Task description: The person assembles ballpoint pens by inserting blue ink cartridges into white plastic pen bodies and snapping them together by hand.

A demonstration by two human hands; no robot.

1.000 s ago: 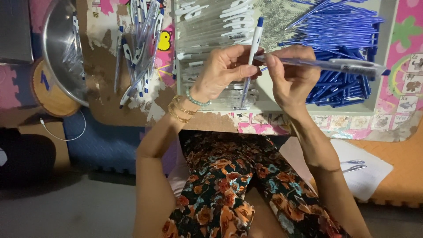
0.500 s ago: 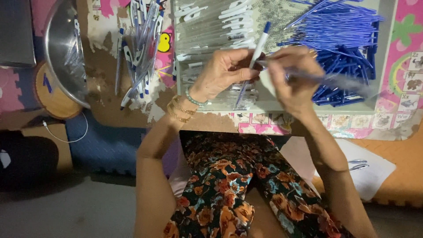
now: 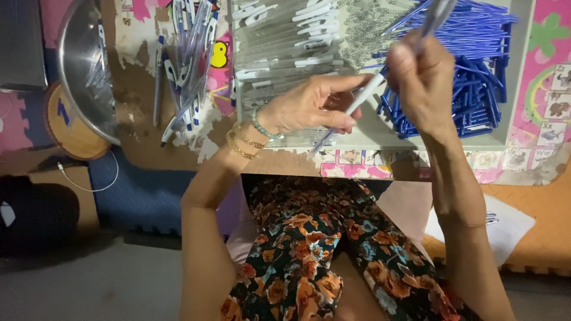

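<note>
My left hand (image 3: 309, 107) pinches a white and blue pen (image 3: 348, 113) that slants from lower left to upper right. My right hand (image 3: 419, 80) is closed around a bundle of clear pen barrels (image 3: 437, 12) that sticks up past the top edge, and it also touches the upper end of the pen. Both hands hover over a shallow grey tray (image 3: 505, 139). A heap of blue pen refills (image 3: 476, 77) fills the tray's right side, and clear barrels with white caps (image 3: 285, 41) fill its left side.
A pile of assembled pens (image 3: 184, 65) lies left of the tray on a worn mat. A steel bowl (image 3: 83, 71) sits further left above a round wooden disc (image 3: 68, 128). A white cable (image 3: 89, 184) lies below it. My floral trousers (image 3: 309, 261) and a sheet of paper (image 3: 505, 229) are below.
My right hand has swung its bundle of barrels from lying flat to the right up to pointing at the top edge. The pen in my left hand has tilted lower.
</note>
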